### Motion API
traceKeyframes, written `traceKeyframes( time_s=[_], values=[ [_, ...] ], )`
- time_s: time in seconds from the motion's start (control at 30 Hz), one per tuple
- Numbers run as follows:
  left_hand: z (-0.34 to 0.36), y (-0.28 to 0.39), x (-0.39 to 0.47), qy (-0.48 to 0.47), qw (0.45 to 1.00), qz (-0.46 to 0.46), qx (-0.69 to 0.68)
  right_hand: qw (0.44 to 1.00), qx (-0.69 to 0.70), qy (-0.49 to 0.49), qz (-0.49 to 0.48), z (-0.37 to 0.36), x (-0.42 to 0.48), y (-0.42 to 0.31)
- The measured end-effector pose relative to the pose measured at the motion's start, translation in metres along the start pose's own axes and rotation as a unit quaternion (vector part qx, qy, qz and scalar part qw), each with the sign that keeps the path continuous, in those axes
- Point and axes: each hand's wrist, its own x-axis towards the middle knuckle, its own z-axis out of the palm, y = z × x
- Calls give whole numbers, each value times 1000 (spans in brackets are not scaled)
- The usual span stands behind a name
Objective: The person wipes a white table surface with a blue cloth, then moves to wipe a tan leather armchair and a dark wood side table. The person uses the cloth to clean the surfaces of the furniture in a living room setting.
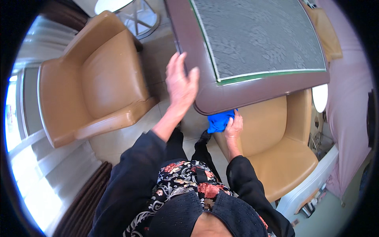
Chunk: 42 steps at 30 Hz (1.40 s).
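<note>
In my right hand (234, 126) is a bright blue cloth (220, 121), bunched just below the rounded corner of a table. Part of the cloth is hidden under the table's edge. That table (189, 38) has a dark brown rim around a grey patterned mat bordered in green and white. My left hand (182, 80) holds nothing; its fingers are apart, over or beside the table's left edge, and I cannot tell whether it touches. Close to my right hand is the arm of a tan leather armchair (263, 124), partly tucked under the table.
A second tan armchair (112, 71) stands to the left on the tiled floor (118, 145). Behind it is a small round side table (112, 6) with a metal base. Sheer and brown curtains (86, 198) hang at the lower left. Pink fabric (346, 97) drapes along the right.
</note>
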Motion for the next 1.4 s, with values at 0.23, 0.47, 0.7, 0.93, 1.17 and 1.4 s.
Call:
traceKeyframes(
  time_s=[0.23,0.47,0.7,0.93,1.17,1.4],
  values=[
    [53,8,27,-55,975,57,206,1000,-4,0,-18,-2,-2,-3],
    [59,8,30,-66,968,60,234,1000,-22,1,-7,-3,0,0],
    [55,8,32,-42,971,71,225,1000,-4,-3,14,5,-5,12],
    [42,23,33,-76,981,62,168,997,63,9,32,14,-16,39],
    [35,23,29,-99,988,14,113,999,28,-1,-18,5,-8,20],
    [37,24,31,-97,990,15,101,999,36,-12,-25,-1,-1,12]
  ],
)
